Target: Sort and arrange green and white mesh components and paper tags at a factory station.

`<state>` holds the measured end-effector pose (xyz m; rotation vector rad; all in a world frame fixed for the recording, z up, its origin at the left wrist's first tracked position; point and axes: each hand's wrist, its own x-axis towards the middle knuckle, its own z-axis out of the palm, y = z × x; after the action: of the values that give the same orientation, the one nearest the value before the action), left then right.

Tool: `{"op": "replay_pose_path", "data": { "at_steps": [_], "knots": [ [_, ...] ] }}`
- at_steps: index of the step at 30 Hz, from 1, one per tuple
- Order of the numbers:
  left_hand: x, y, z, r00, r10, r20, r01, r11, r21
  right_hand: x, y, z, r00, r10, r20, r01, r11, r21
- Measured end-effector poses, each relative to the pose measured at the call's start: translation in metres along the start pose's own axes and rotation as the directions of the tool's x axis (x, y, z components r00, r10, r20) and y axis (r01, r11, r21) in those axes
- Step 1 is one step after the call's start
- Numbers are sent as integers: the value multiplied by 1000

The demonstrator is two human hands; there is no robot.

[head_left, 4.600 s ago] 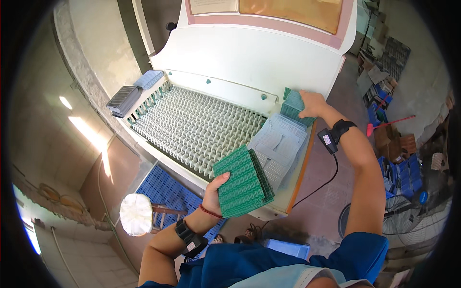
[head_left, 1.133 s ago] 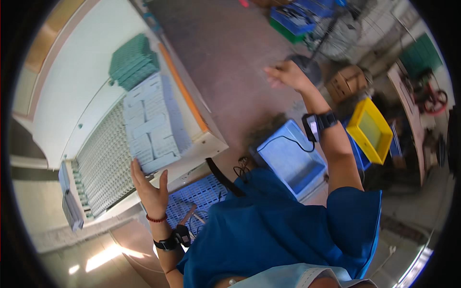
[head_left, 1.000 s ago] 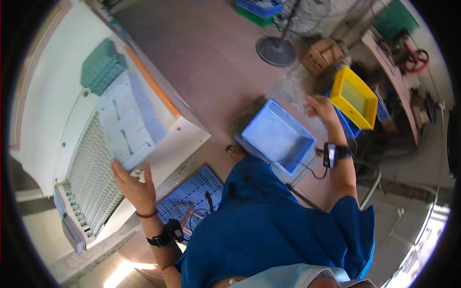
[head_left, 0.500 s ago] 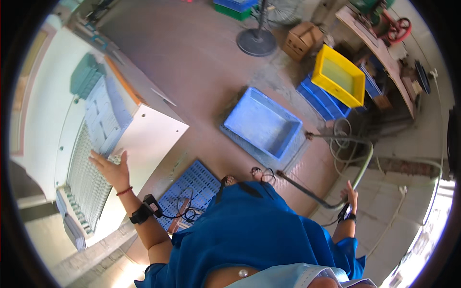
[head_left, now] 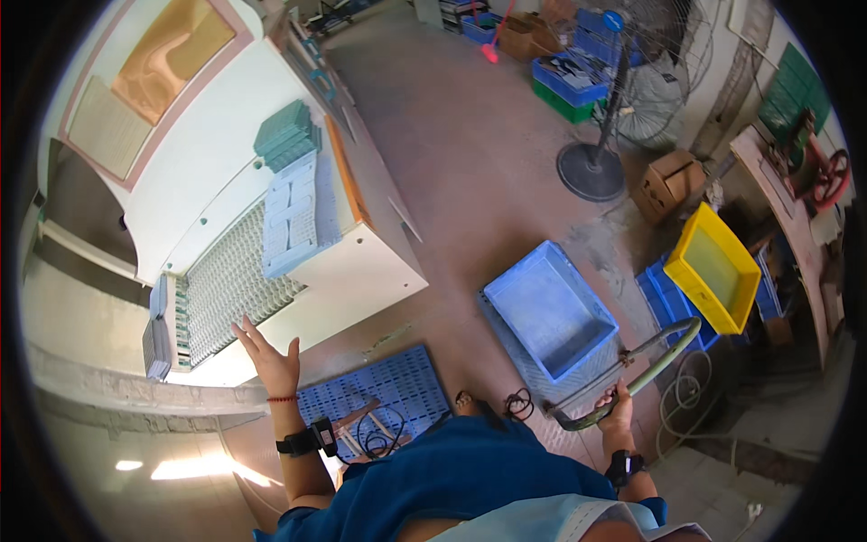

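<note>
Your right hand [head_left: 616,414] now closes around the curved handle [head_left: 664,365] of the platform trolley [head_left: 578,372], giving you hold of it; your left hand [head_left: 274,363] is empty, fingers spread.

You can read no lettering here; the pale sheet [head_left: 110,126] at the upper left may bear print, too faint to make out.

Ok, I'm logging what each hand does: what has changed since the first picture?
The left hand has let go of its green pieces and is open and empty near the white bench. The right hand has left the bench, moved to the person's right and now grips the cart handle. The green stack looks taller. The pale sheets and grey trays stay on the bench.
</note>
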<state>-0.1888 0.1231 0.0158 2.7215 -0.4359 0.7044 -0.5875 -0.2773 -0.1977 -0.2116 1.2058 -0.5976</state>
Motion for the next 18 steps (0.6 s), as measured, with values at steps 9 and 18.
{"op": "replay_pose_path", "data": {
  "at_steps": [9, 18],
  "knots": [
    [-2, -12, -11, 997, -74, 23, 74, 997, 31, 75, 31, 150, 993, -10, 116, 0, 996, 88],
    [63, 28, 26, 998, 43, 34, -39, 993, -111, 139, 104, 353, 862, 40, 506, -63, 998, 30]
  ]
}}
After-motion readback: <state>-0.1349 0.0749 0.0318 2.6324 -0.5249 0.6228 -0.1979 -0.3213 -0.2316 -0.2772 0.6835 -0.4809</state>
